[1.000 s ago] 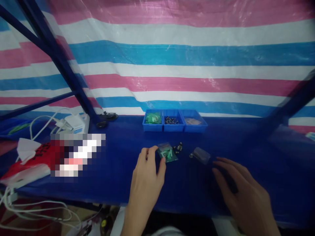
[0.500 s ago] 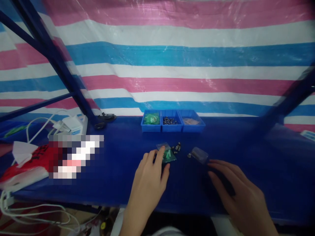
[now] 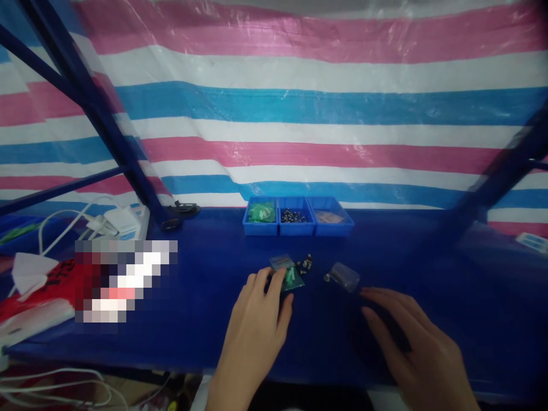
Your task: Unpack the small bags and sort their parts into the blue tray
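My left hand (image 3: 256, 319) lies palm down with its fingers apart, its index fingertip at the left edge of a small zip bag (image 3: 294, 278) with green and white pieces in it. Just right of that bag is a loose cluster of small dark and silvery parts, which look like screws (image 3: 307, 263). My right hand (image 3: 413, 337) is open, thumb apart from the fingers and nothing visible between them. Its fingertips are close to the lower right corner of a clear plastic bag (image 3: 345, 277); whether they touch cannot be made out. One small part (image 3: 326, 278) sits at that bag's left side.
A blue three-compartment tray (image 3: 296, 229) at the back holds green bags, small metal parts and pale pieces. On the left of the blue table (image 3: 201, 319) are a red package (image 3: 64, 285), a white power strip (image 3: 139, 220) and cables. Blue frame posts (image 3: 128, 157) flank the striped sheet.
The whole view has shifted a little, with the table lower in the picture. My left index finger has drawn back slightly, showing more of the green-filled bag. My right hand has hardly moved.
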